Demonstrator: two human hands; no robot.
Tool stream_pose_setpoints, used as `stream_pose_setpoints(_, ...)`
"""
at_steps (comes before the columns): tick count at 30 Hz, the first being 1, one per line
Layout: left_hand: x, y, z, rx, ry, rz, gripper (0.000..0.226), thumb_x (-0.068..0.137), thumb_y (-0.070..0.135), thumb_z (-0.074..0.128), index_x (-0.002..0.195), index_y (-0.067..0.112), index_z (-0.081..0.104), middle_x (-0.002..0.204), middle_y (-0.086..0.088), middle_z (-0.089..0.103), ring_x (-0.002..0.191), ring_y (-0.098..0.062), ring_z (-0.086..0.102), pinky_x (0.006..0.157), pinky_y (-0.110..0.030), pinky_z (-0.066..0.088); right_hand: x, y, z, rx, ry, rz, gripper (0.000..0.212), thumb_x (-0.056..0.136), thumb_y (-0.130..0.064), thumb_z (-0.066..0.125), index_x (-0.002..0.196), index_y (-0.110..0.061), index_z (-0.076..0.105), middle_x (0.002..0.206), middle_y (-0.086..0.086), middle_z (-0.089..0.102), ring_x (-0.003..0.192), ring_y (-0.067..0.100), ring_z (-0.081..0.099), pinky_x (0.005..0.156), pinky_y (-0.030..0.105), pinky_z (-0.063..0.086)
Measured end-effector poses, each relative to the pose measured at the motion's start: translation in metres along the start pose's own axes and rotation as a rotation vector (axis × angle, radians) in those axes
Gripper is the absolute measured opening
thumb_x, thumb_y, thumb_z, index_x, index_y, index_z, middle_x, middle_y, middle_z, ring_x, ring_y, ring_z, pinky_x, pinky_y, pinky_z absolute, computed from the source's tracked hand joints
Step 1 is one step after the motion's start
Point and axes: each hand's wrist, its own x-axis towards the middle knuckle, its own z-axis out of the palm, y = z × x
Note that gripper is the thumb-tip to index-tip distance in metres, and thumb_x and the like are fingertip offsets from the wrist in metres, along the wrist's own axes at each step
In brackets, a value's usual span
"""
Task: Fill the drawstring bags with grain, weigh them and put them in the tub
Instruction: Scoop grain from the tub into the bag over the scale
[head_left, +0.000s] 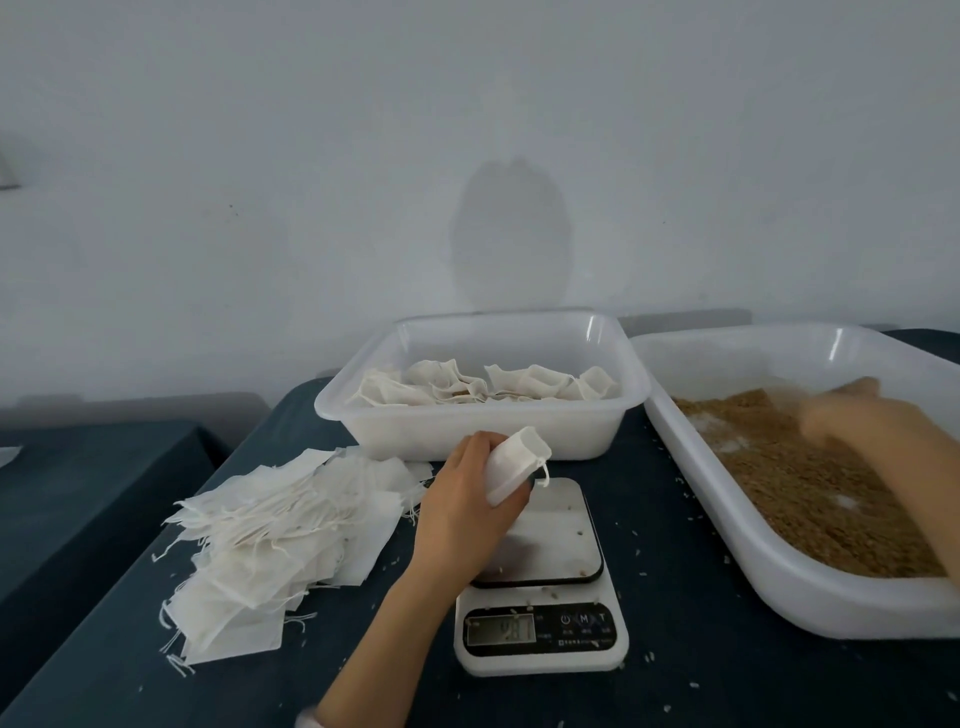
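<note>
My left hand (462, 509) grips a small white drawstring bag (511, 467) just above the white kitchen scale (540, 577); the bag's open mouth points up and right, its string dangling. My right hand (852, 421) is blurred over the brown grain (810, 493) in the big white tray (779, 587) at the right; its fingers are too blurred to read. A pile of flat empty bags (275, 530) lies to the left of the scale. The white tub (483, 426) behind the scale holds several filled bags (483, 387).
Everything stands on a dark blue cloth-covered table (675, 691) with loose grains scattered about. Another dark table (78, 499) sits at the left with a gap between. A plain pale wall is right behind the tub and tray.
</note>
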Motion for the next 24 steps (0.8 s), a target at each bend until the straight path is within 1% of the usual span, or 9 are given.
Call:
stream_pose_setpoints(3,0.0,-0.001,0.0,0.003,-0.008,0.002,0.033,0.085,0.038,0.07,0.102,0.046,0.044,0.1,0.025,0.053,0.098,0.01,0.049,0.069,-0.016,0.042,-0.017,0.003,-0.001,-0.085,-0.106,-0.036,0.048,0.106,-0.012,0.028,0.152,-0.004,0.024,0.158,0.015,0.026,0.141,0.026,0.036,0.11,0.031,0.034)
stream_pose_setpoints(5,0.0,-0.001,0.001,0.005,-0.013,0.01,0.032,0.084,0.038,0.07,0.103,0.044,0.045,0.1,0.024,0.053,0.098,0.009,0.049,0.069,-0.016,0.042,-0.03,-0.007,-0.004,-0.089,-0.171,-0.136,0.043,0.107,-0.014,0.028,0.148,-0.004,0.035,0.153,0.014,0.036,0.136,0.023,0.042,0.106,0.028,0.036)
stream_pose_setpoints(8,0.0,-0.001,0.001,0.005,-0.012,0.014,0.032,0.084,0.036,0.071,0.104,0.041,0.046,0.099,0.022,0.053,0.094,0.003,0.05,0.073,-0.025,0.047,-0.037,-0.022,-0.001,0.031,-0.265,-0.268,0.032,0.106,-0.025,0.037,0.126,-0.006,0.053,0.121,0.009,0.059,0.1,0.019,0.062,0.09,0.029,0.051)
stream_pose_setpoints(10,0.0,0.0,0.001,0.006,-0.013,0.009,0.033,0.084,0.037,0.071,0.104,0.042,0.045,0.099,0.023,0.053,0.091,0.003,0.051,0.074,-0.027,0.048,-0.03,-0.025,0.002,0.036,-0.273,-0.331,0.036,0.106,-0.033,0.037,0.12,-0.006,0.055,0.111,0.006,0.062,0.089,0.017,0.062,0.087,0.031,0.051)
stream_pose_setpoints(14,0.0,-0.001,0.001,-0.001,-0.014,0.016,0.032,0.084,0.038,0.07,0.105,0.042,0.045,0.101,0.02,0.054,0.095,0.006,0.051,0.072,-0.024,0.046,-0.02,-0.017,0.002,0.231,-0.322,-0.278,0.035,0.103,-0.038,0.044,0.1,-0.005,0.055,0.076,0.006,0.062,0.052,0.015,0.054,0.054,0.026,0.047)
stream_pose_setpoints(17,0.0,0.0,0.002,0.005,-0.021,0.018,0.033,0.084,0.038,0.069,0.104,0.043,0.044,0.101,0.022,0.054,0.097,0.009,0.05,0.07,-0.018,0.043,-0.015,-0.009,0.003,0.511,-0.389,-0.237,0.028,0.101,-0.031,0.052,0.087,-0.007,0.052,0.065,0.008,0.054,0.049,0.018,0.048,0.05,0.03,0.043)
stream_pose_setpoints(19,0.0,0.0,0.002,0.009,-0.024,0.018,0.033,0.085,0.038,0.069,0.104,0.044,0.043,0.1,0.023,0.053,0.097,0.009,0.05,0.069,-0.016,0.042,-0.013,-0.007,0.002,0.686,-0.392,-0.228,0.027,0.099,-0.028,0.057,0.084,-0.006,0.051,0.063,0.01,0.055,0.046,0.017,0.045,0.046,0.028,0.039)
stream_pose_setpoints(22,0.0,-0.001,0.002,0.004,-0.023,0.007,0.033,0.084,0.039,0.069,0.105,0.044,0.043,0.099,0.023,0.053,0.092,0.008,0.051,0.069,-0.019,0.043,-0.01,-0.004,0.001,0.75,-0.311,-0.229,0.025,0.095,-0.027,0.063,0.088,-0.007,0.051,0.08,0.014,0.058,0.049,0.016,0.045,0.04,0.023,0.04)
stream_pose_setpoints(24,0.001,-0.001,0.002,-0.015,-0.022,-0.015,0.034,0.083,0.039,0.069,0.103,0.047,0.043,0.099,0.023,0.054,0.092,0.005,0.053,0.072,-0.023,0.046,-0.006,-0.002,0.002,0.789,-0.261,-0.231,0.026,0.095,-0.024,0.063,0.083,-0.005,0.051,0.066,0.01,0.059,0.042,0.014,0.045,0.036,0.018,0.037)
